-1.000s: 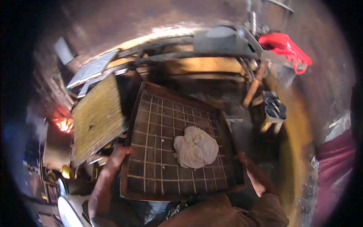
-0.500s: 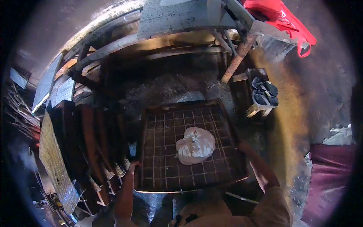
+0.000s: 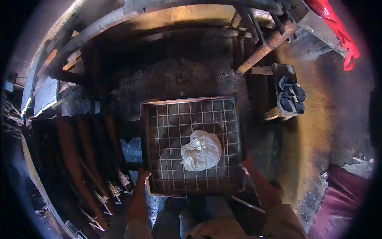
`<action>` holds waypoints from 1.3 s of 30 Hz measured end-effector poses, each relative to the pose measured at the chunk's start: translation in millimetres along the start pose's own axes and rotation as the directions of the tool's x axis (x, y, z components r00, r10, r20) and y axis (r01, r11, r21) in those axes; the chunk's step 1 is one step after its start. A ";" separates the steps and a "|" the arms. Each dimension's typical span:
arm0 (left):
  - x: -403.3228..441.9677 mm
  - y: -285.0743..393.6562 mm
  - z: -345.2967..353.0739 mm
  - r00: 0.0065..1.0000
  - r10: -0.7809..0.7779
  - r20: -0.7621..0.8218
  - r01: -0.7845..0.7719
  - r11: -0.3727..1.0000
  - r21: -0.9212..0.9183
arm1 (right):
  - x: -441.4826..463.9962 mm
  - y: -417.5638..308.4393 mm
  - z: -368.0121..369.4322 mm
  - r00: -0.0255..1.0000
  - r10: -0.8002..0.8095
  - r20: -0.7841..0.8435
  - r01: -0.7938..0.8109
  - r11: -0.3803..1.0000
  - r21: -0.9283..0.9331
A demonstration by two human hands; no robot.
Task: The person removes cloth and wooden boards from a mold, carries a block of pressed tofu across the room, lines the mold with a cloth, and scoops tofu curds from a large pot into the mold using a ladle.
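A square, shallow wooden frame [image 3: 191,192] with a wire grid across it is in front of my body. On the grid, right of its middle, lies a crumpled white cloth bundle [image 3: 202,150]. My left hand [image 3: 143,175] is closed around the frame's left side near the close corner. At the right side, a little higher up, my right hand [image 3: 247,164] grips the opposite edge. Both palms are turned inward, and parts of the fingers are hidden behind the frame. Neither hand touches the bundle.
Several dark wooden frames [image 3: 75,159] stand in a row at left. Dark sandals [image 3: 291,95] rest on a small wooden stool [image 3: 274,71] at right. A wooden post [image 3: 266,49] slants beyond it. Red bag [image 3: 338,30] is at upper right; maroon cloth [image 3: 338,199] lies lower right.
The frame has turned slightly and tilted, so its grid is lit more brightly. Both hands have stayed on its sides. My view has shifted, and the bundle remains on the grid.
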State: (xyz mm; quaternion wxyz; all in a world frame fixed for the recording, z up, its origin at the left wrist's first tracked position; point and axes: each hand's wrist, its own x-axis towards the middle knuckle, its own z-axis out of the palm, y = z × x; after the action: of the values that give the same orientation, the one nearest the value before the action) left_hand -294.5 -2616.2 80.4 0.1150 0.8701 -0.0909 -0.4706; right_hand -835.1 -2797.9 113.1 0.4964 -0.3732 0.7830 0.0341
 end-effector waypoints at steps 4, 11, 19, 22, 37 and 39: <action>61.7 -47.2 26.9 0.981 0.175 -0.088 -0.152 0.963 0.221 | 39.6 52.3 36.9 0.953 -0.226 -0.203 0.214 0.974 -0.080; 77.8 -62.7 37.5 0.949 0.306 -0.071 -0.271 0.912 0.307 | 90.9 128.6 71.3 0.870 -0.421 -0.257 0.297 0.863 -0.410; 26.0 -86.4 47.5 0.961 0.230 -0.154 -0.215 0.971 0.106 | -24.8 -67.6 55.1 0.590 -0.675 -0.443 0.436 0.728 -0.528; -56.4 -52.6 55.2 0.896 0.138 -0.422 -0.026 0.965 0.259 | -39.5 -105.2 81.0 0.547 -0.767 -0.337 0.599 0.639 -0.483; -226.9 36.1 -2.9 0.535 0.740 -0.408 -0.842 0.508 -0.182 | -304.5 -134.0 90.2 0.443 -0.892 0.095 0.869 0.453 0.199; -303.8 67.1 -35.1 0.292 0.900 -0.324 -0.928 0.349 0.132 | -355.9 -99.2 68.7 0.237 -0.969 -0.064 0.834 0.169 0.525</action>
State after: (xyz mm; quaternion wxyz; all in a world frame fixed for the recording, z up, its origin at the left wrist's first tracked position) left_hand -432.6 -2595.5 360.7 0.4111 0.7235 -0.5293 -0.1654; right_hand -640.7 -2644.1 395.6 0.5936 -0.6296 0.3001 -0.4015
